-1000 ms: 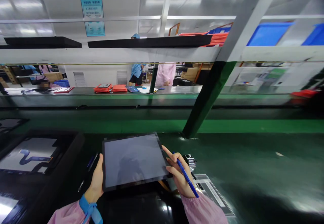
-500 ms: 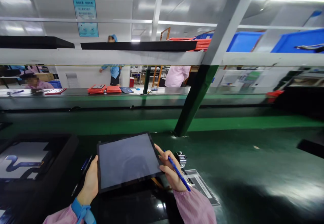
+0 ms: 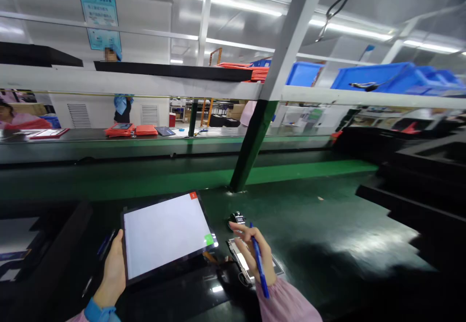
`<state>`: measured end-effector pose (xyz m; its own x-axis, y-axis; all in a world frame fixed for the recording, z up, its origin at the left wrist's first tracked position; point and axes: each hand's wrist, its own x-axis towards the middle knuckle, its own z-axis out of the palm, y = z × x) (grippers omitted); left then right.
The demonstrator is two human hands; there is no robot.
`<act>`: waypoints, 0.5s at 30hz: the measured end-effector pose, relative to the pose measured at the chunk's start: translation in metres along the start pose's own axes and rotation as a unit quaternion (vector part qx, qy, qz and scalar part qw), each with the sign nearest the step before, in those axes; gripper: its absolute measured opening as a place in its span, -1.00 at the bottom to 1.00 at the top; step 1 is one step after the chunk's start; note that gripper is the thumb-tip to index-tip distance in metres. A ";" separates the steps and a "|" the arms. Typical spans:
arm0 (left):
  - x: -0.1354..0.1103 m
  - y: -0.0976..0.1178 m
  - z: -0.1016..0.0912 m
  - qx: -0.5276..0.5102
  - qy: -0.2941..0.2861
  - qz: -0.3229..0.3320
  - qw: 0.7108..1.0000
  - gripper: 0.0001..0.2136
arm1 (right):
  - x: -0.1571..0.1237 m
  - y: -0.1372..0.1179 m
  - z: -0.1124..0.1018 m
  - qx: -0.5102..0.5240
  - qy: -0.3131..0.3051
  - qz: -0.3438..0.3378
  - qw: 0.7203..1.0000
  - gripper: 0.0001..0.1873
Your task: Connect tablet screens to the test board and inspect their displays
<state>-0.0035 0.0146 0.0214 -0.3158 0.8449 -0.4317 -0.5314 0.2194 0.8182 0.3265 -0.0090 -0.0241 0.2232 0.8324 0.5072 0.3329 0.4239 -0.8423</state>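
My left hand (image 3: 112, 268) grips the left edge of a black-framed display panel (image 3: 165, 234), tilted up toward me. The panel glows white, with a red square at the top right and a green square at the lower right. An orange-brown ribbon cable (image 3: 210, 257) shows below its lower right corner. My right hand (image 3: 267, 259) is apart from the panel, a blue pen (image 3: 259, 266) held in it, fingers partly bent. Just beyond the right fingertips sits a small silver device like a tally counter (image 3: 237, 218). Under that hand lies a flat board-like part (image 3: 241, 259), partly hidden.
A dark green bench (image 3: 309, 225) spreads ahead, with a slanted post (image 3: 251, 152) rising from it. Black trays stand at left (image 3: 54, 259) and right (image 3: 400, 215). Overhead runs a shelf (image 3: 163, 82) with blue bins (image 3: 374, 75). People are visible beyond.
The panel has gone from dull grey to bright white with coloured squares. My right hand has come off the panel's right edge, still with the pen. The view has turned right.
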 end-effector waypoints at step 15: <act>0.008 -0.003 -0.005 0.021 0.005 -0.009 1.000 -0.70 | -0.011 0.046 -0.048 -0.250 -0.094 -0.079 0.961 -0.80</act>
<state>-0.0081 0.0186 0.0136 -0.3144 0.8361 -0.4496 -0.5028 0.2551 0.8259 0.3836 -0.0159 -0.0600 -0.0189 0.8415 0.5399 0.7578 0.3643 -0.5413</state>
